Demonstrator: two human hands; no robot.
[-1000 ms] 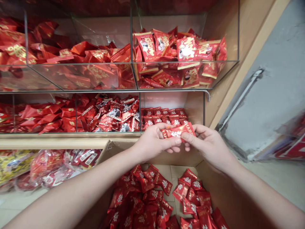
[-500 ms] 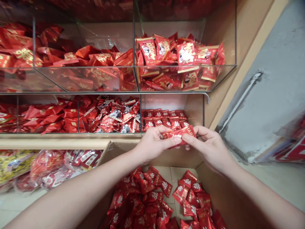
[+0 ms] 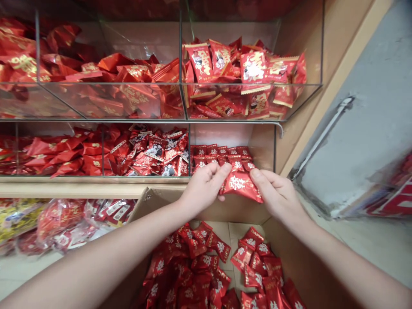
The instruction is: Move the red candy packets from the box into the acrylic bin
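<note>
A red candy packet [image 3: 240, 184] with a silver symbol is stretched between my two hands, its printed face toward me. My left hand [image 3: 206, 182] pinches its left end. The right end is pinched by my right hand [image 3: 273, 189]. Just behind it, in the lower right shelf compartment, similar red packets [image 3: 206, 150] stand in rows, partly hidden by the hands and the held packet. Below my hands, a cardboard box [image 3: 247, 208] holds many loose red packets [image 3: 202, 262] of the same kind.
Clear dividers and front panels [image 3: 189, 150] split the shelves, which hold other red packets [image 3: 138, 92]. Bagged goods [image 3: 61, 219] lie under the shelf at left. A grey wall [image 3: 363, 124] stands at right.
The packet has turned so that its printed face shows more fully, and it sits slightly lower. Both hands have shifted their grip towards its ends. The view has moved a little.
</note>
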